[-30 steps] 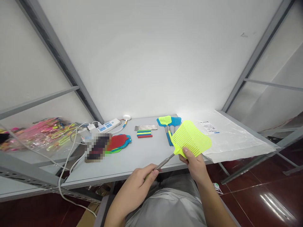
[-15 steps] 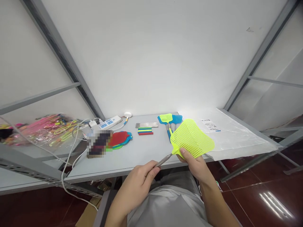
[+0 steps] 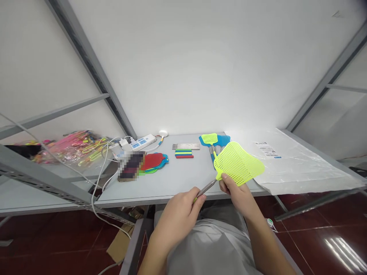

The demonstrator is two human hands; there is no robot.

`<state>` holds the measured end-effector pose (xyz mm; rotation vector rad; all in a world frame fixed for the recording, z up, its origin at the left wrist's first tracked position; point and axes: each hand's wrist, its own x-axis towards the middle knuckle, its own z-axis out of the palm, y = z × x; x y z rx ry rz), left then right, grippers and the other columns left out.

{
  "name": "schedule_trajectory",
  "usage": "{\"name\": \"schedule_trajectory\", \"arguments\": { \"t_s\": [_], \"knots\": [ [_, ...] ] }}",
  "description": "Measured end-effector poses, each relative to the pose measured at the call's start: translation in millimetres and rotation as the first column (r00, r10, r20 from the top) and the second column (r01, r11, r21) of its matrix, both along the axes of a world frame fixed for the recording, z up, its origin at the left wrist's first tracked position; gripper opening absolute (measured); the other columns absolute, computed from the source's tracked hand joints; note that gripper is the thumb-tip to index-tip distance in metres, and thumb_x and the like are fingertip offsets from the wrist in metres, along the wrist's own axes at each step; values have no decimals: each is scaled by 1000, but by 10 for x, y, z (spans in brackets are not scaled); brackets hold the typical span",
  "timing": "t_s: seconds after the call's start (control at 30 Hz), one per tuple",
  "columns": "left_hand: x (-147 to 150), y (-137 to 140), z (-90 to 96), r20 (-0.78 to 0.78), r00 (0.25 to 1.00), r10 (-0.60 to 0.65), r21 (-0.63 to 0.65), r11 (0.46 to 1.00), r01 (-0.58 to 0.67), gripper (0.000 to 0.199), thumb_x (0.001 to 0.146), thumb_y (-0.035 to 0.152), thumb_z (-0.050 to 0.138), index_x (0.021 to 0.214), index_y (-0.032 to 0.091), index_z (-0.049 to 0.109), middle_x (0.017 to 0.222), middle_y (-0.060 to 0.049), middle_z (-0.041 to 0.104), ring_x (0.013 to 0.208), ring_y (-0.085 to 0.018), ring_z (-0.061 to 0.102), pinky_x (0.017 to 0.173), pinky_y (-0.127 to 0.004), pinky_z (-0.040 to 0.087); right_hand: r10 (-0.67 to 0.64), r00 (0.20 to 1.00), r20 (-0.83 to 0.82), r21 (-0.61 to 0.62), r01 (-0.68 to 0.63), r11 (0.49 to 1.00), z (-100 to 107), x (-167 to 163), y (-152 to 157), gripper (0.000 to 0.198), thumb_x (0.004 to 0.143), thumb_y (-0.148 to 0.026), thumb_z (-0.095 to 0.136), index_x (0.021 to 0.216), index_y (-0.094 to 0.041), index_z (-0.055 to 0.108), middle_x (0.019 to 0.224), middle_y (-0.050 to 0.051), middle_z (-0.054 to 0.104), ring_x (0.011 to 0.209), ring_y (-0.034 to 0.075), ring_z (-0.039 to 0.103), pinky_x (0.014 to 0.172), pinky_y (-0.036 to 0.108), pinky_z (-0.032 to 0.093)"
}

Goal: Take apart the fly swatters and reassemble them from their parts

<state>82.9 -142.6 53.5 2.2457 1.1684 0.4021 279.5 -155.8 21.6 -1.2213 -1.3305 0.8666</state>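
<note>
A yellow-green fly swatter (image 3: 239, 162) with a perforated head is held above the table's front edge. My right hand (image 3: 236, 193) is closed on the base of its head, thumb on top. My left hand (image 3: 185, 210) wraps round the lower end of its metal rod, where a bit of yellow-green shows at the fingers. Behind it on the table lie several fly swatters, a small yellow-green one (image 3: 210, 138) on top of blue ones (image 3: 223, 140). Metal rods (image 3: 185, 146) and coloured handle tubes (image 3: 184, 153) lie in rows at the middle. Red swatter heads (image 3: 151, 160) are stacked over blue and green ones at left.
A pixelated phone-like object (image 3: 132, 166) lies beside the stacked heads. Behind it sit a power strip (image 3: 143, 142) and white cables (image 3: 99, 183). White plastic sheeting (image 3: 301, 164) covers the table's right side. Bagged colourful items (image 3: 77, 147) lie at far left, past a metal shelf post (image 3: 94, 65).
The view has shifted, so the table's things appear farther left-to-right displaced. Yellow-green now shows at the rod's lower end by my left fingers. Both hands keep their hold on the fly swatter.
</note>
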Motion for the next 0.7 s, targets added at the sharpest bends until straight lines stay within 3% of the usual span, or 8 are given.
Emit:
{"name": "schedule_trajectory", "arguments": {
  "t_s": [0.27,0.43,0.53,0.6,0.7],
  "knots": [
    [28,-34,4,8,996,-92,4,996,92,28,99,38,36,78,24,47,69,1,60,62,-17,54,56,-26,28,-53,997,61,-15,54,998,30,-244,-52,35,92,-47,50,67,-23,43,67,-4,41,67,14,43,68,28,34],
    [43,-45,61,75,987,-140,-36,989,143,25,100,35,33,95,25,54,89,-2,69,74,-19,60,63,-26,34,95,993,-74,-77,-101,992,61,-390,-73,31,93,-46,47,72,-23,45,71,-4,42,70,14,46,72,27,36],
    [17,-26,79,26,992,-126,-26,992,127,28,101,35,29,97,25,55,87,-2,69,71,-19,60,61,-26,34,100,991,-84,-66,-106,992,52,-416,-70,32,92,-44,49,69,-22,45,69,-4,42,67,13,45,70,28,37],
    [-32,-9,88,-55,993,-102,1,995,102,28,101,37,30,90,25,53,80,0,67,66,-19,58,59,-26,31,54,997,-47,-46,-57,997,36,-392,-62,32,91,-43,53,68,-22,46,68,-3,44,65,13,45,70,28,37],
    [-138,7,109,-146,988,-48,54,997,57,30,100,40,32,79,25,45,71,3,61,61,-17,52,57,-26,26,-145,988,-57,-15,144,989,37,-287,-56,28,86,-44,59,71,-22,54,72,-1,51,70,15,48,72,30,38]
  ]
}}
